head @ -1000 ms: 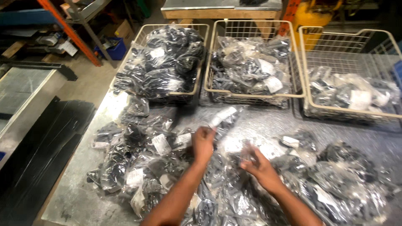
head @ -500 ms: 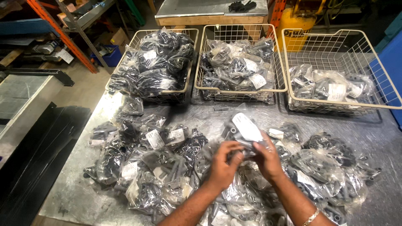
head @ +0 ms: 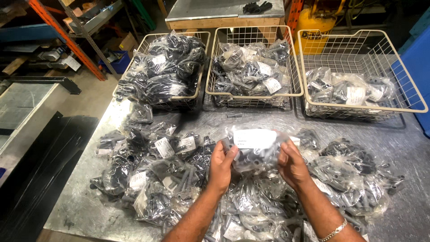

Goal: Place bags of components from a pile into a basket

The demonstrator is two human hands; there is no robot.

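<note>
**Two hands, one bag, three baskets**

Nearest the camera, two bare forearms come up from the bottom edge; the right one wears a chain bracelet (head: 335, 230) at the wrist. The left hand (head: 221, 166) and the right hand (head: 292, 164) together hold up one clear plastic bag (head: 256, 151) of grey tube-shaped parts. Each hand grips a side of it, fingers curled round the plastic and thumbs on the near face. The bag is lifted just above the heap, between the two hands, with its one white label (head: 253, 138) facing up.

Under and around the hands lies a loose pile of bags (head: 170, 179) of the same kind, spread over the metal table (head: 403, 210). They overlap too much to count exactly; well over a dozen show, many with a white label. The pile runs from the table's left side to right of the hands.

Further back, three wire baskets stand in a row at the table's far edge. The left basket (head: 134, 62) is heaped above its rim with dark bags. The middle basket (head: 215, 67) is about full of greyer bags. The right basket (head: 403, 85) holds only a low layer, its wire sides mostly bare.

Beyond the baskets stand a wooden bench with a metal top (head: 210, 11), one yellow drum (head: 313, 31), and orange shelving (head: 67, 40) on the left.
</note>
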